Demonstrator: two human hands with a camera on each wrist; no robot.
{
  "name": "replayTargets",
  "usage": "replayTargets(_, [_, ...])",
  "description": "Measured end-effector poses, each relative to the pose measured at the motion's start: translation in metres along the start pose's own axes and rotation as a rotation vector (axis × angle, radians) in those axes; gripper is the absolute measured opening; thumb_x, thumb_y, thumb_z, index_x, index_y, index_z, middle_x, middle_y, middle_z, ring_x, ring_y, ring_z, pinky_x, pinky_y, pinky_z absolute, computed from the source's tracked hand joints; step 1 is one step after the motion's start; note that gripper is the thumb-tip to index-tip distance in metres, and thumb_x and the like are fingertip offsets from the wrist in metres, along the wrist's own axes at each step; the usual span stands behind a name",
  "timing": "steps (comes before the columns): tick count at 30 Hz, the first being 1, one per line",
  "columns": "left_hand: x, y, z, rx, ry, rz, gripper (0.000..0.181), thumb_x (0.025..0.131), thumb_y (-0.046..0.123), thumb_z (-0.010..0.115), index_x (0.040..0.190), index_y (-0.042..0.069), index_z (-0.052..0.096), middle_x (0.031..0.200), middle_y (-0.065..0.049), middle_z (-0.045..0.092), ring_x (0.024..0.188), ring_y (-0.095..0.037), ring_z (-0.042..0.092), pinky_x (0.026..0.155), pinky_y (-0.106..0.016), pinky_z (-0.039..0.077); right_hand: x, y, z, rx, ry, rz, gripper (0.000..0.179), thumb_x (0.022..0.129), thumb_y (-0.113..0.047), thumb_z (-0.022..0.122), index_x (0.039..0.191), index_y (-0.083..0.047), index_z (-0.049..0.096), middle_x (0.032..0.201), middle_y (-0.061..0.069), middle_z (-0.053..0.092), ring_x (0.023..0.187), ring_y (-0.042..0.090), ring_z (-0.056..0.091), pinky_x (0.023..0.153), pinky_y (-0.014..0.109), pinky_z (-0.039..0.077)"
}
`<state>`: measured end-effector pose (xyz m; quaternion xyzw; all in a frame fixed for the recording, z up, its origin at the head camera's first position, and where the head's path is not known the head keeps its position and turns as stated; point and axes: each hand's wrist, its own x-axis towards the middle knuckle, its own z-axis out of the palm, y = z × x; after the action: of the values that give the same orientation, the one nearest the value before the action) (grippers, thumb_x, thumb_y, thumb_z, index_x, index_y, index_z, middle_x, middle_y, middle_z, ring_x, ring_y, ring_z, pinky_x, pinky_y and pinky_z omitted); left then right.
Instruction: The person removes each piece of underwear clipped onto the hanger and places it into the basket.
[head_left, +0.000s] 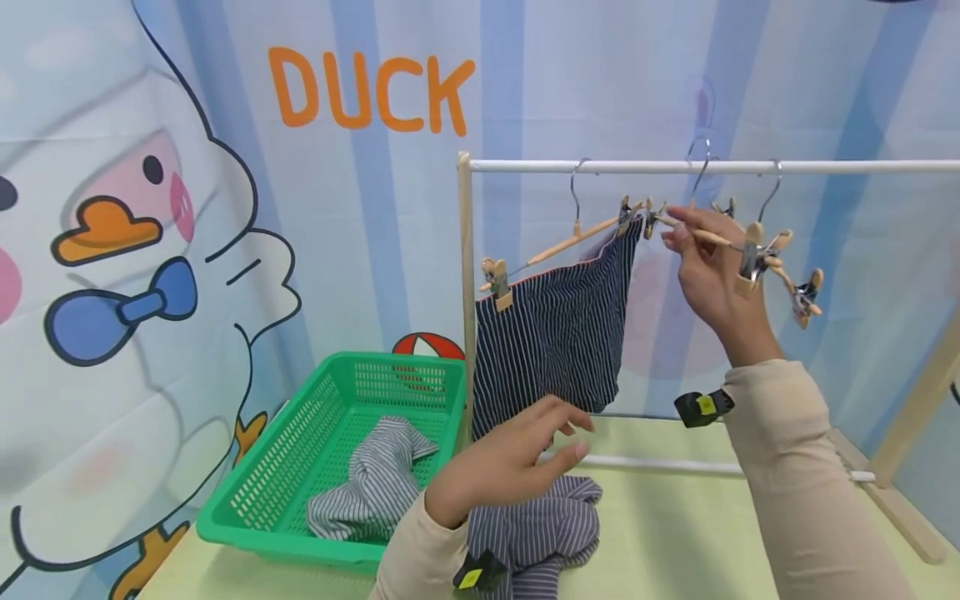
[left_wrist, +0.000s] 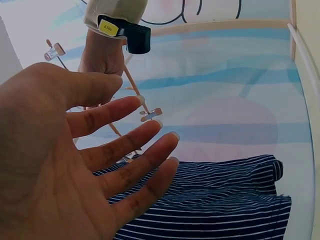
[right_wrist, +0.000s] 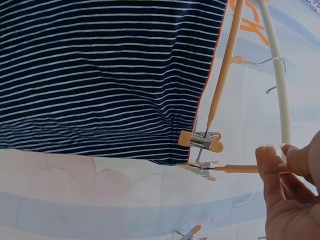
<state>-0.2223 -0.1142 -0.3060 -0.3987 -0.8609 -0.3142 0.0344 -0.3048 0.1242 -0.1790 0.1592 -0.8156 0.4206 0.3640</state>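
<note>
My right hand [head_left: 712, 271] pinches the wooden bar of a clip hanger [right_wrist: 240, 169] between thumb and fingers. This hanger's hook overlaps the white rail in the head view. One of its end clips [right_wrist: 201, 171] is right at the upper corner of a navy, white-striped garment [head_left: 558, 333], which hangs by its red-trimmed edge from a neighbouring clip hanger [head_left: 573, 242]. Lower down, my left hand [head_left: 517, 454] holds nothing; its fingers are spread and relaxed in the left wrist view. Beneath it lies a greyish-purple striped garment [head_left: 555, 525], partly hidden by hand and sleeve.
A green basket [head_left: 258, 542] stands at the left with a grey-and-white striped garment [head_left: 367, 483] inside. The white rail [head_left: 525, 166] rests on wooden posts [head_left: 466, 275]. Another clip hanger [head_left: 772, 196] hangs at the right. A lower white bar [head_left: 660, 463] crosses near the table.
</note>
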Motion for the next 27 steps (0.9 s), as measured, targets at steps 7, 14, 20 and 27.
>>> replayTargets(7, [0.000,0.000,0.003,0.067,-0.022,0.000,0.032,0.106,0.031,0.045,0.133,0.017,0.053,0.128,0.001,0.055,0.119,-0.012,0.055,0.101,-0.026,0.048,0.000,0.003,-0.001,-0.032,-0.008,0.001,0.038,0.107,-0.014,0.039,0.139,0.000,0.055,0.135,0.026,0.057,0.116,0.039,0.065,0.099,0.043,0.052])
replayTargets(14, [0.001,-0.001,0.005,0.071,-0.042,0.034,0.036,0.106,0.025,0.046,0.139,0.013,0.046,0.134,-0.002,0.054,0.120,-0.015,0.056,0.103,-0.023,0.046,-0.002,0.004,-0.002,-0.037,-0.030,0.017,0.040,0.108,-0.018,0.036,0.141,0.000,0.051,0.136,0.029,0.051,0.119,0.041,0.063,0.100,0.049,0.050])
replayTargets(20, [0.001,-0.002,0.007,0.107,-0.056,0.043,0.042,0.097,-0.001,0.044,0.137,0.011,0.047,0.135,-0.003,0.053,0.118,-0.015,0.056,0.098,-0.020,0.047,-0.006,0.007,-0.002,-0.031,-0.049,0.005,0.039,0.108,-0.012,0.036,0.141,0.003,0.050,0.133,0.032,0.053,0.118,0.043,0.063,0.100,0.049,0.051])
replayTargets(27, [0.005,-0.003,0.011,0.150,-0.070,0.074,0.043,0.094,-0.006,0.044,0.134,0.010,0.050,0.131,-0.003,0.059,0.115,-0.013,0.059,0.097,-0.019,0.048,-0.011,0.016,-0.005,-0.082,-0.061,0.032,0.041,0.109,-0.016,0.035,0.143,0.002,0.047,0.141,0.031,0.047,0.122,0.046,0.059,0.104,0.055,0.047])
